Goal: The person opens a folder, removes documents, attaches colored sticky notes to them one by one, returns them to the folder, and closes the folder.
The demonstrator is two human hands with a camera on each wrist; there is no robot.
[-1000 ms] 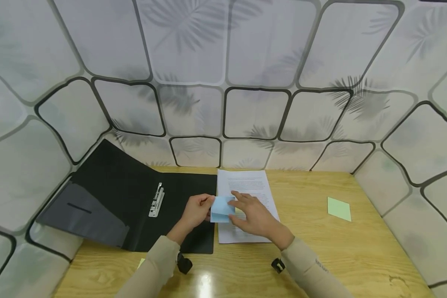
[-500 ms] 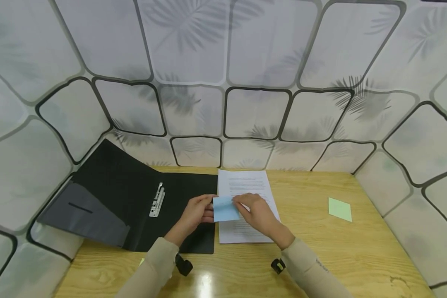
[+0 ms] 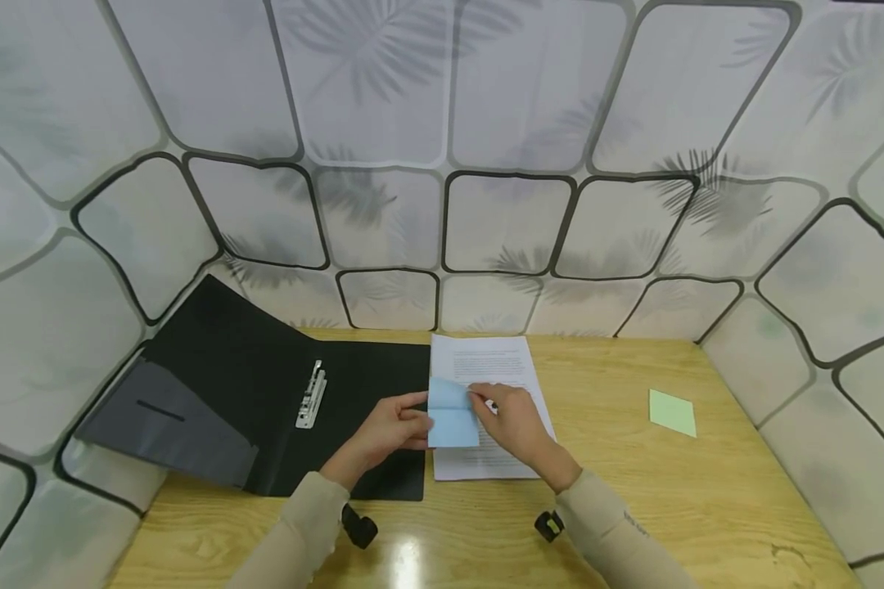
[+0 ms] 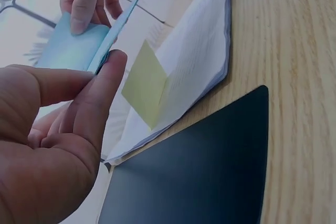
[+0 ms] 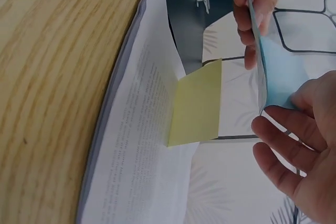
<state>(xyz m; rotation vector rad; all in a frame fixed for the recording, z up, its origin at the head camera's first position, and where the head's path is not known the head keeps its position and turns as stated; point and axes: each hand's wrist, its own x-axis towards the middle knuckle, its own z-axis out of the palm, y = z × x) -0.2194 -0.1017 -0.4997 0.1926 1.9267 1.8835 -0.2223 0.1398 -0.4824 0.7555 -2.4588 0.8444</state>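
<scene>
Both hands hold a blue sticky note (image 3: 453, 425) above a stack of printed paper (image 3: 486, 360). Two blue leaves spread apart from a shared line; I cannot tell whether this is one folded sheet or a small pad. My left hand (image 3: 386, 425) pinches its left side between thumb and finger, plain in the left wrist view. At the other side, the thumb and fingers of my right hand (image 3: 516, 421) pinch one leaf. Below them a yellow sticky note (image 5: 197, 106) stands up from the top page, attached along one edge; the blue note and hands mostly hide it in the head view.
An open black folder (image 3: 376, 368) with a metal clip (image 3: 311, 397) lies left of the paper, its cover leaning on the wall. A pale green sticky note (image 3: 672, 413) lies on the wooden table (image 3: 619, 507) at the right. Patterned walls (image 3: 508, 221) enclose the table.
The right fingers have gone from spread over the blue note to pinching it. One leaf now lifts away from the other, and the note has shifted slightly right.
</scene>
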